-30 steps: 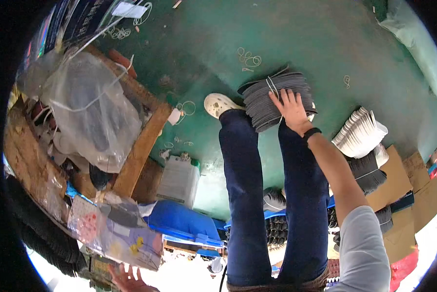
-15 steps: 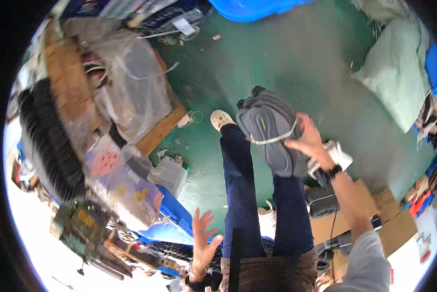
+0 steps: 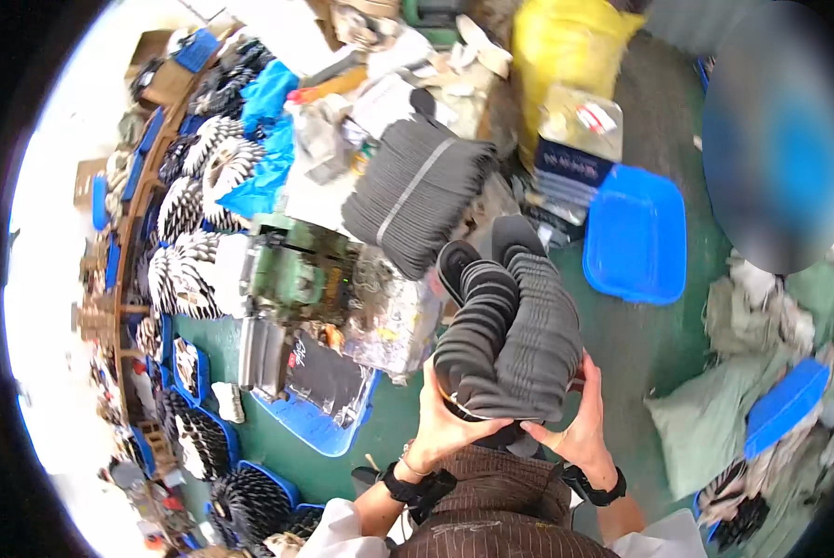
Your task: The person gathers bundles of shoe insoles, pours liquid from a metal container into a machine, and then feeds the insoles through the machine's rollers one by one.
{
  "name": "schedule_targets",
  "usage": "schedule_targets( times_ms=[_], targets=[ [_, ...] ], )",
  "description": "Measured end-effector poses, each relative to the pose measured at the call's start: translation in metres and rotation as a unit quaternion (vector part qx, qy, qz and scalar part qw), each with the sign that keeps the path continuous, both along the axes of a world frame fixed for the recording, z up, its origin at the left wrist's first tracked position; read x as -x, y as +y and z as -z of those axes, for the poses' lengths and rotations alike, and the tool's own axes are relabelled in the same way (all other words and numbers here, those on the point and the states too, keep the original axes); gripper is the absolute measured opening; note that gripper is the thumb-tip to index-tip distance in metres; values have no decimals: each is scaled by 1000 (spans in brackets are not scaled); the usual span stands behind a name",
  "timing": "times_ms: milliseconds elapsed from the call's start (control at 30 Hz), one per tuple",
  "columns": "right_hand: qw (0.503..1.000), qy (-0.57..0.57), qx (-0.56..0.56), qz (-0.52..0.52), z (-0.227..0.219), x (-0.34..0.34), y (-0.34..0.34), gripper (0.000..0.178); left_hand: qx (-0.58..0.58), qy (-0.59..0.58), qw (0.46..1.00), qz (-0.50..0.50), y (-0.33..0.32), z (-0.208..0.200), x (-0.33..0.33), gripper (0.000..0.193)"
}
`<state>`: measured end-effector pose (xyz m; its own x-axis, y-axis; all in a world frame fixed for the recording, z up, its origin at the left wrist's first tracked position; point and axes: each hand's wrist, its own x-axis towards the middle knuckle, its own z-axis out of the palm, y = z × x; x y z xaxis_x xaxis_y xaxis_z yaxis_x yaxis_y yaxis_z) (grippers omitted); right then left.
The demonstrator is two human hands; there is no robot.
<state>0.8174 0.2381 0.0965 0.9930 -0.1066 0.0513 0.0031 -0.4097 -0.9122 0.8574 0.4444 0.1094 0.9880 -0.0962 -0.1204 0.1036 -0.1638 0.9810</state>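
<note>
Between my two hands, in front of my waist, is a bundle of dark grey shoe soles [image 3: 542, 344], stacked in two rows side by side. My left hand [image 3: 447, 423] grips its lower left end, the thumb pressed along the near edge. On the lower right end my right hand [image 3: 581, 423] is closed, with thumb and fingers on either side. Part of a pale band shows at the near left edge of the bundle. Just beyond it, a larger grey stack of soles [image 3: 412, 195], tied with a light strap, lies on the cluttered bench.
A green machine [image 3: 296, 270] stands left of the bench stack. Beyond my right hand, a blue basin [image 3: 635, 237] sits near a yellow sack [image 3: 566, 46]. Pale green sacks [image 3: 705, 428] lie at the right. Blue bins of soles [image 3: 203, 442] line the left.
The sole bundle has come up from low by my legs, now in both hands. My left hand, earlier empty and spread, has closed on it. The view has swung toward the bench.
</note>
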Motion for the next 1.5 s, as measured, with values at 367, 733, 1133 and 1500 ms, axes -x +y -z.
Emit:
schedule_targets(
  times_ms=[367,733,1133,1500],
  targets=[
    [994,57,16,-90,2,-186,23,39,-61,-53,991,-108,135,-51,1,101],
    [913,-104,294,-265,64,-429,158,66,-31,-35,893,-447,121,-34,22,102],
    [892,221,40,-392,158,-557,104,133,-95,0,820,-564,19,-59,-93,100],
    [933,176,55,-310,164,-563,83,109,-120,-6,784,-609,-5,-70,-136,99]
  ],
)
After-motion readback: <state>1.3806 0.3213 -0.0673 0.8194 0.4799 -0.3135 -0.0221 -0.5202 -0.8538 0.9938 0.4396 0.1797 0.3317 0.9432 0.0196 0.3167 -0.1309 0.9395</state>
